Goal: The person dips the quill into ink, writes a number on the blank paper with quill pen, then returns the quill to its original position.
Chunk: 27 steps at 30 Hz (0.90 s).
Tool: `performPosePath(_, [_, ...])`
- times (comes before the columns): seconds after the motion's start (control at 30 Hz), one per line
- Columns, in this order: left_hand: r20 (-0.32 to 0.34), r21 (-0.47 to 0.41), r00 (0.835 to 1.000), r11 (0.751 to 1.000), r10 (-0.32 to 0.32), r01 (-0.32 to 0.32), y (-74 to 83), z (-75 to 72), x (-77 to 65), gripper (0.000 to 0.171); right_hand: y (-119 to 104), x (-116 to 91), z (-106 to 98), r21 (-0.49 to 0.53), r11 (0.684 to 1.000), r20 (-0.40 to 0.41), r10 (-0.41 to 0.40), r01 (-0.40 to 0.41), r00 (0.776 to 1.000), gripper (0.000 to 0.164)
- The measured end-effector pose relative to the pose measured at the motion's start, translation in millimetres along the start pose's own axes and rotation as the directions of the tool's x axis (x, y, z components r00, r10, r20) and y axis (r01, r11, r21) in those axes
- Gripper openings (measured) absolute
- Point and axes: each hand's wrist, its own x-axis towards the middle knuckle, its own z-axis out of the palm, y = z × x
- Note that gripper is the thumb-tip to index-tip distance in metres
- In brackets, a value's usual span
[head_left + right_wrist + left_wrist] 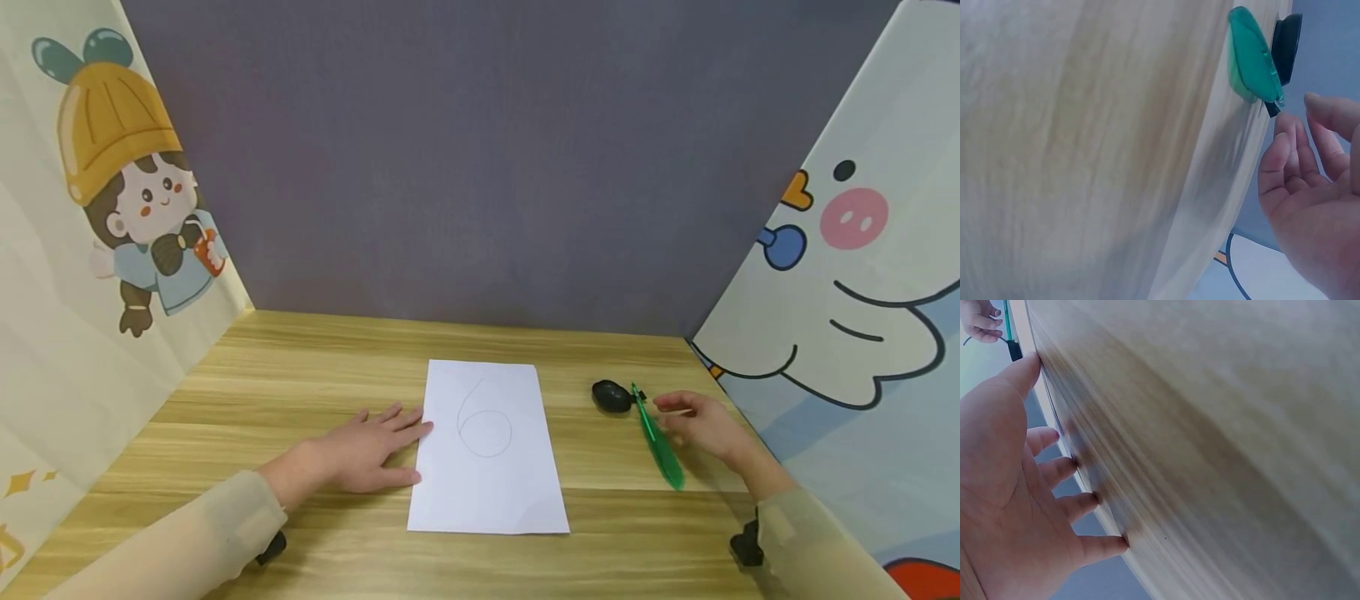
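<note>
A white sheet of paper (pixel 517 492) lies on the wooden table, with a thin "6"-like figure drawn on it. My left hand (pixel 367 450) rests flat with fingers spread, its fingertips at the paper's left edge. To the right lies a green feather-shaped pen (pixel 660 450), its narrow end beside a rounded black object (pixel 611 397) that could be a pen stand. My right hand (pixel 701 423) hovers just right of the pen, fingers loosely bent and holding nothing. In the right wrist view, a gap separates the fingers from the green feather (pixel 1252 56).
A grey panel (pixel 465 167) rises behind the table (pixel 300 358). Cartoon-printed sheets stand at both sides, a child in a yellow hat (pixel 123 125) on the left and a white pig-nosed figure (pixel 885 250) on the right.
</note>
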Motion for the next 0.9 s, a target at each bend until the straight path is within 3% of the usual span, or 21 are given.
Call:
performPosePath(0.67, [-0.015, -0.017, 1.000, 1.000, 0.005, -0.005, 0.1, -0.6, -4.5, 0.085, -7, -3, 3, -0.002, 0.999, -0.018, -0.046, 0.046, 0.999, 0.046])
performPosePath(0.9, [-0.118, -0.040, 0.993, 0.999, 0.022, -0.027, -5.7, -3.9, -7.6, 0.081, -41, -15, 17, -0.123, 0.983, -0.093, -0.147, 0.135, 0.985, 0.047])
